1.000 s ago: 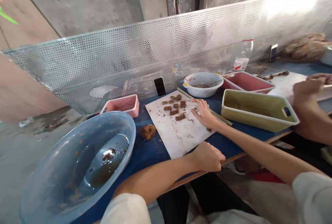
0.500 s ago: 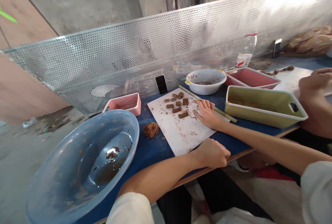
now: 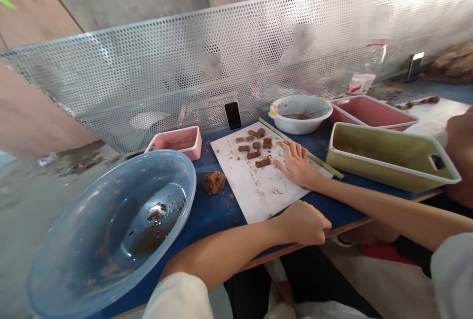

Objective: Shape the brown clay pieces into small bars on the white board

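My left hand (image 3: pixel 306 222) rests at the table's front edge by the near end of a white sheet (image 3: pixel 254 188). Its fingers are curled into a fist, and whatever may be inside is hidden. Fingers spread, my right hand (image 3: pixel 297 165) lies on the right side of the sheet. Its fingertips are near several small brown clay pieces, one of them a short roll (image 3: pixel 263 162) beside the thumb. Crumbs and smears mark the paper. To the left of the sheet sits a brown clay lump (image 3: pixel 214 182).
A large blue basin (image 3: pixel 111 235) holds murky water at left, with a pink bin (image 3: pixel 195 146) behind. A phone (image 3: pixel 232 115), white bowl (image 3: pixel 300 122), green stick (image 3: pixel 325 165), green bin (image 3: pixel 384 168), red bin (image 3: pixel 406 124) and bottle (image 3: pixel 364 75) stand around. Another person's arm (image 3: pixel 460 151) is at right.
The view has shifted slightly, moving the bins and bottle rightward in the picture. Both hands keep nearly the same pose and place on the table.
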Demonstrator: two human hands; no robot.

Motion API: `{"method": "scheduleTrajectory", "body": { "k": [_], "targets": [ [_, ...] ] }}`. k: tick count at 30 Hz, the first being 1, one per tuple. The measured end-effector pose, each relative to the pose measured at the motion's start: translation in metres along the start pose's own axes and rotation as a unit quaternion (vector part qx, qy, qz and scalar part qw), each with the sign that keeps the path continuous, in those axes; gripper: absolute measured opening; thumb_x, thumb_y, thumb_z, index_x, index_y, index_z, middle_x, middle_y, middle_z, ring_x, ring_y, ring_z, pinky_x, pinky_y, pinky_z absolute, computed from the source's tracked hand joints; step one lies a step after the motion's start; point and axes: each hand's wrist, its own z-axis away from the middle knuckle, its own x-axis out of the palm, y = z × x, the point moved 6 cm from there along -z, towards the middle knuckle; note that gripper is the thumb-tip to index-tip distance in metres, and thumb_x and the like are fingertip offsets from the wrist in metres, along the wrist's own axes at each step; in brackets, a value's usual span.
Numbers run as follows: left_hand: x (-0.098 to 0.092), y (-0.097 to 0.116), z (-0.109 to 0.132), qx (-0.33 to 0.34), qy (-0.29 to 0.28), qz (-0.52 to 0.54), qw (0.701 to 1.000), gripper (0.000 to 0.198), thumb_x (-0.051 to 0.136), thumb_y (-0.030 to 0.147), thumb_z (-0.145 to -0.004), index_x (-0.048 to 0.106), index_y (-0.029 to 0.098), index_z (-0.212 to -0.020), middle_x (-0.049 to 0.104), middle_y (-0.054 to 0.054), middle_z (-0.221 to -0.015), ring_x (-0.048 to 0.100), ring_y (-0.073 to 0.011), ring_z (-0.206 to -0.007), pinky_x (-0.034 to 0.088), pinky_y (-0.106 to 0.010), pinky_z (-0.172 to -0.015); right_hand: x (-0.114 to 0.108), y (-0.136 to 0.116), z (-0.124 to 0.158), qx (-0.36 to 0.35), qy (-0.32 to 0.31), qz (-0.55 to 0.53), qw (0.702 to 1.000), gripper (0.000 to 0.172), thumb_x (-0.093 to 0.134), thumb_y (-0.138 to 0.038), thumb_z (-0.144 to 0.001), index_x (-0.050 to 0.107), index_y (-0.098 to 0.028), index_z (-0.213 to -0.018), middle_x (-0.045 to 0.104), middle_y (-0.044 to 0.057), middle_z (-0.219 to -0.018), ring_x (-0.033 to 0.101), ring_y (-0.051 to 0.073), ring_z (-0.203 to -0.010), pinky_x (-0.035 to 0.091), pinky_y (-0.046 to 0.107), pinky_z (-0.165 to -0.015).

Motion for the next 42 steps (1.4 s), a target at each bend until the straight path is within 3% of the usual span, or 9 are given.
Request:
{"method": "scheduleTrajectory", "body": {
  "k": [5,13,17,19,22,24,26,32,42],
  "targets": [
    [0.002,0.0,-0.001,0.002,0.003,0.001,1.0,0.014,0.068,0.02,-0.09,0.073,0.02,-0.077,0.079,-0.004,-0.081,0.071,-0.0212,-0.079,0.038,-0.033,-0.06,-0.002,0.002,-0.002,0.018,0.0,-0.005,1.0,0.075,0.035,-0.066,-0.113,0.034,-0.02,-0.172,0.051,0.023,-0.158,0.047,0.043,-0.146,0.039,0.063,-0.119],
    [-0.004,-0.003,0.0,-0.024,-0.003,0.024,0.999,0.016,0.065,0.019,-0.091,0.076,0.02,-0.079,0.081,-0.004,-0.087,0.068,-0.0197,-0.081,0.04,-0.032,-0.065,-0.037,-0.017,0.012,-0.031,0.086,0.039,0.995,0.063,0.046,-0.049,-0.111,0.046,-0.016,-0.165,0.063,0.024,-0.15,0.054,0.044,-0.139,0.032,0.063,-0.117],
    [-0.005,-0.003,0.001,-0.033,-0.013,0.028,0.999,0.017,0.063,0.02,-0.091,0.077,0.021,-0.081,0.082,-0.003,-0.088,0.067,-0.0194,-0.08,0.04,-0.033,-0.066,-0.062,0.004,0.01,0.051,0.161,-0.02,0.986,0.052,0.042,-0.04,-0.111,0.056,-0.019,-0.157,0.073,0.019,-0.133,0.061,0.042,-0.127,0.033,0.063,-0.116],
    [-0.006,-0.002,0.001,-0.035,-0.016,0.025,0.999,0.017,0.063,0.02,-0.09,0.077,0.021,-0.081,0.082,-0.003,-0.088,0.068,-0.0198,-0.081,0.041,-0.032,-0.067,-0.073,0.019,0.007,0.073,0.164,-0.058,0.982,0.047,0.039,-0.04,-0.112,0.063,-0.021,-0.148,0.077,0.016,-0.122,0.065,0.039,-0.121,0.035,0.062,-0.115],
    [-0.006,-0.002,0.002,-0.041,-0.017,0.022,0.999,0.018,0.063,0.019,-0.091,0.078,0.021,-0.083,0.083,-0.004,-0.091,0.069,-0.0208,-0.084,0.044,-0.032,-0.071,-0.078,0.038,0.01,0.036,0.07,-0.106,0.991,0.043,0.046,-0.051,-0.111,0.075,-0.025,-0.129,0.079,0.012,-0.113,0.069,0.034,-0.11,0.041,0.057,-0.112],
    [-0.005,-0.003,0.001,-0.045,-0.017,0.026,0.999,0.018,0.063,0.018,-0.09,0.079,0.021,-0.084,0.084,-0.004,-0.092,0.07,-0.021,-0.085,0.046,-0.032,-0.072,-0.073,0.043,0.023,-0.032,-0.049,-0.12,0.991,0.045,0.055,-0.064,-0.107,0.082,-0.029,-0.117,0.079,0.01,-0.119,0.067,0.034,-0.113,0.043,0.057,-0.112],
    [-0.005,-0.003,0.0,-0.045,-0.018,0.032,0.998,0.018,0.063,0.017,-0.089,0.08,0.021,-0.083,0.084,-0.003,-0.092,0.071,-0.0208,-0.086,0.047,-0.032,-0.072,-0.07,0.05,0.043,-0.058,-0.11,-0.119,0.985,0.049,0.061,-0.073,-0.102,0.086,-0.032,-0.108,0.077,0.01,-0.126,0.064,0.036,-0.12,0.044,0.059,-0.114],
    [-0.002,-0.006,-0.001,-0.049,-0.015,0.047,0.998,0.018,0.063,0.015,-0.087,0.079,0.021,-0.081,0.084,-0.003,-0.092,0.072,-0.0207,-0.089,0.048,-0.032,-0.075,-0.065,0.068,0.075,-0.012,-0.135,-0.118,0.984,0.068,0.062,-0.089,-0.093,0.088,-0.034,-0.123,0.074,0.014,-0.128,0.066,0.038,-0.122,0.049,0.063,-0.115],
    [-0.003,-0.007,0.002,-0.05,-0.005,0.056,0.997,0.018,0.06,0.012,-0.084,0.075,0.02,-0.078,0.082,-0.002,-0.087,0.071,-0.0199,-0.087,0.05,-0.031,-0.077,-0.048,0.063,0.064,-0.021,-0.157,-0.156,0.975,0.065,0.06,-0.088,-0.095,0.09,-0.035,-0.116,0.075,0.014,-0.118,0.066,0.038,-0.117,0.053,0.065,-0.112]
  ]
}}
